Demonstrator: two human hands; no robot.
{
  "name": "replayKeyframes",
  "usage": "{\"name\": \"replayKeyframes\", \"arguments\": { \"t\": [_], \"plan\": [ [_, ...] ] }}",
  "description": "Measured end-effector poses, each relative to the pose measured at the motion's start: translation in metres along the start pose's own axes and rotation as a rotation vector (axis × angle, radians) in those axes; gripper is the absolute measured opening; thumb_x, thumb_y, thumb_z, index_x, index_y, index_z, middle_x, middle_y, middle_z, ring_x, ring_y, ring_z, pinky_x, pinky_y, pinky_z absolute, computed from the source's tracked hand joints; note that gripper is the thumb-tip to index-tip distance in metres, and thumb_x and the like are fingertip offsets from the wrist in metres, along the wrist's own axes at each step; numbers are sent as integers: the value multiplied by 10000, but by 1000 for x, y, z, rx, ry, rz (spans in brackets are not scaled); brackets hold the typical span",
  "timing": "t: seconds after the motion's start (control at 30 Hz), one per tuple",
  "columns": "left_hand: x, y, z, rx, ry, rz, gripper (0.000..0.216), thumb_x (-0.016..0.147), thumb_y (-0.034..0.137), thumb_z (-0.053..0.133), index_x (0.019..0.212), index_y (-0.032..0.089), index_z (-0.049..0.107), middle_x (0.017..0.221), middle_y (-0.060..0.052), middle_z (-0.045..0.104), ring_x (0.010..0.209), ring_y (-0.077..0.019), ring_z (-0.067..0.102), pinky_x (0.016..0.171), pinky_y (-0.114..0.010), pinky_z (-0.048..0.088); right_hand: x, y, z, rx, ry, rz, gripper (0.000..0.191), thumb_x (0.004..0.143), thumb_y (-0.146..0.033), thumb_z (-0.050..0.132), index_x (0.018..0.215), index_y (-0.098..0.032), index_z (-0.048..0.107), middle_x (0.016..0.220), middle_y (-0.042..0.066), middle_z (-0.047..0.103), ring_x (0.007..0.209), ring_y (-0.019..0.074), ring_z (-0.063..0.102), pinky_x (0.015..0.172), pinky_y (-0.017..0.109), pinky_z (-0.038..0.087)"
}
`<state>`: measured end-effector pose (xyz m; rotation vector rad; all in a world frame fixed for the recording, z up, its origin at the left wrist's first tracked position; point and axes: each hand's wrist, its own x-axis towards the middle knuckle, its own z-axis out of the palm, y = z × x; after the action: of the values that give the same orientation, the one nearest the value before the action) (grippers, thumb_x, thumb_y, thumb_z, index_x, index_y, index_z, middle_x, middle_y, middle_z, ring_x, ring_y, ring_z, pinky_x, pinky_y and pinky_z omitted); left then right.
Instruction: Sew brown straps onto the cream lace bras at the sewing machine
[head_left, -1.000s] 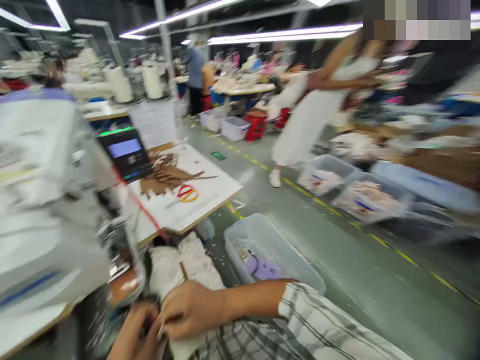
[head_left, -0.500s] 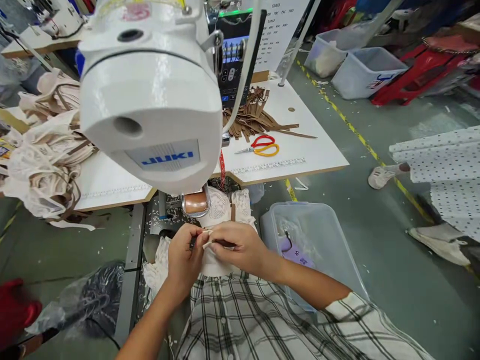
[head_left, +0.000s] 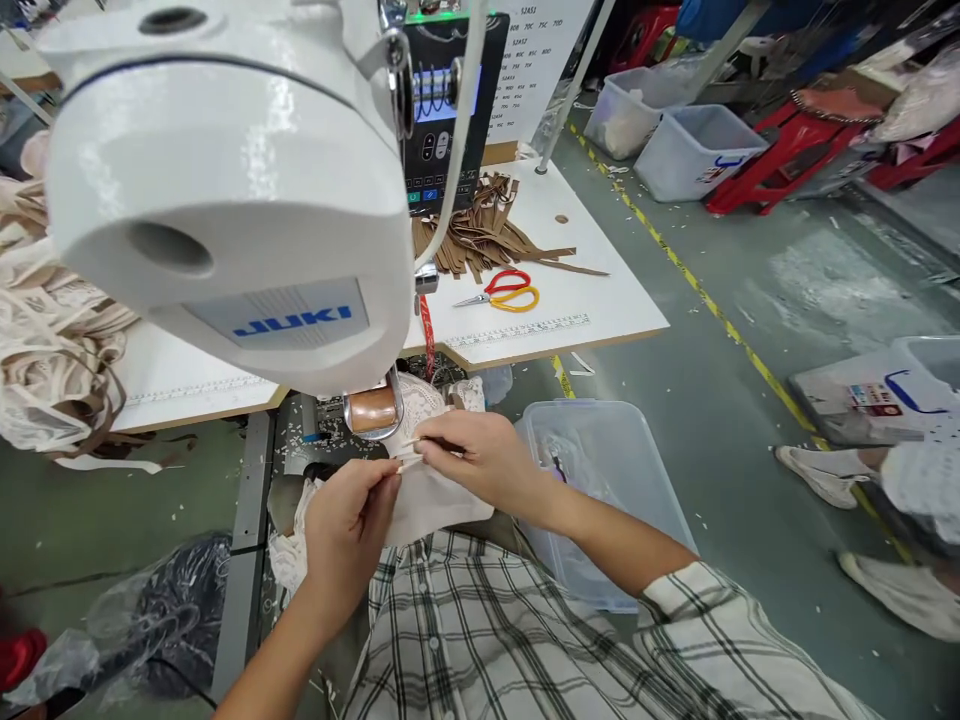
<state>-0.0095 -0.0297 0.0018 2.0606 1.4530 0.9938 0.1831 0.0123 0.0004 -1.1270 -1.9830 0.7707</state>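
A cream lace bra [head_left: 421, 402] lies under the head of the white sewing machine [head_left: 225, 170], its plain fabric spreading down toward my lap. My left hand [head_left: 346, 530] pinches a narrow edge of the bra between thumb and fingers. Just to the right and slightly higher, my right hand [head_left: 480, 462] pinches the same edge, fingertips close to the left ones. Both hands are closed. A brown presser plate [head_left: 373, 410] in a metal frame sits above the cloth. My fingers hide part of the gripped edge.
Scissors [head_left: 499, 290] with red and yellow handles lie on the white table [head_left: 607, 315] beside brown strips [head_left: 495, 230]. A pile of cream bras [head_left: 52, 340] is on the left. A clear plastic bin [head_left: 637, 470] stands at my right; another person's shoes [head_left: 817, 475] are beyond it.
The camera view has shifted closer to the machine. My right hand has turned and moved slightly up the edge; the brown strip seen beneath it earlier is now mostly hidden.
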Motion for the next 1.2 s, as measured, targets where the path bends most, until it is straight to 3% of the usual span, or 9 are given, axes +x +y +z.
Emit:
{"name": "replayKeyframes", "arguments": {
  "t": [0.13, 0.33, 0.53, 0.77, 1.07, 1.2],
  "plan": [
    [6, 7, -11, 89, -33, 173, 149, 917, 133, 576, 1019, 196, 664, 857, -10, 723, 746, -109, 652, 670, -200, 473, 8, -1, -8, -42, -153, -31, 194, 896, -190, 532, 722, -185, 618, 622, -36, 553, 628, 96, 478, 617, 224, 328],
    [12, 8, -14, 96, -61, 167, 130, 920, 136, 577, 988, 190, 674, 818, 1, 726, 707, -97, 653, 625, -187, 461, 13, -4, -14, 85, -282, 3, 147, 842, -140, 554, 710, -180, 606, 552, -71, 385, 559, 76, 368, 575, 217, 284],
    [12, 6, -15, 90, -88, 145, 102, 910, 144, 600, 970, 198, 663, 788, 22, 717, 676, -81, 645, 571, -168, 436, 15, -4, -15, 154, -295, 74, 134, 767, -81, 560, 756, -172, 658, 571, -67, 469, 567, 71, 409, 569, 198, 308],
    [15, 6, -17, 66, -92, 123, 82, 915, 173, 597, 949, 216, 657, 785, 28, 709, 649, -83, 632, 544, -178, 424, 18, -1, -19, 306, -434, 193, 109, 853, -200, 590, 830, -165, 691, 597, -57, 584, 525, 61, 414, 523, 187, 312],
    [17, 1, -18, 47, -152, 39, 91, 916, 240, 594, 960, 224, 671, 789, 24, 726, 632, -103, 650, 554, -194, 448, 18, -1, -22, 274, -487, 126, 155, 901, -210, 557, 839, -169, 693, 686, -34, 668, 542, 69, 485, 543, 204, 347],
    [23, -2, -19, 121, -283, 56, 202, 963, 289, 503, 1058, 216, 666, 835, -1, 736, 690, -135, 669, 584, -219, 458, 18, -1, -22, 271, -495, 126, 143, 892, -192, 570, 843, -172, 702, 712, -34, 688, 562, 72, 515, 557, 205, 363]
  ]
}}
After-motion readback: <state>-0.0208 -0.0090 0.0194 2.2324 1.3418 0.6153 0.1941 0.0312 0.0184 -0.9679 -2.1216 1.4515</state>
